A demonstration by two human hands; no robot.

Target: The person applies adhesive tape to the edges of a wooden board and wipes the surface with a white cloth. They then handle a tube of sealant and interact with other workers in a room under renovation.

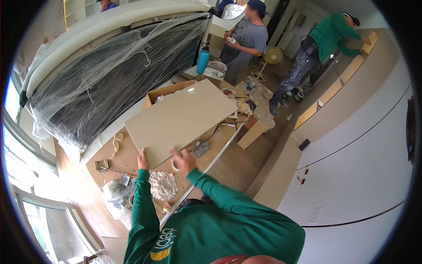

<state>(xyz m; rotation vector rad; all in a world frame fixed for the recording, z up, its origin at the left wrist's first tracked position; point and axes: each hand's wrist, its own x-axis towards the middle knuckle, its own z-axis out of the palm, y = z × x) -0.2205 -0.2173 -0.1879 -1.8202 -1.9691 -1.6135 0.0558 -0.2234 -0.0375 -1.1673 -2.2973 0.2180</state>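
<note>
A large beige rectangular tile [182,119] is held tilted above a cardboard-covered worktable [132,154]. My left hand [143,161] grips the tile's near left edge. My right hand [181,159] presses against the near edge further right, with a ring-like roll of tape by its fingers. Both arms wear green sleeves. A mound of white crumpled material [162,185] lies on the table just below my hands.
An open cardboard box [169,91] sits behind the tile. A plastic-wrapped dark panel [118,75] leans at the left. A blue bottle [202,58] and bowl stand at the far end. Two people stand beyond the table; one in green works at a wall ledge.
</note>
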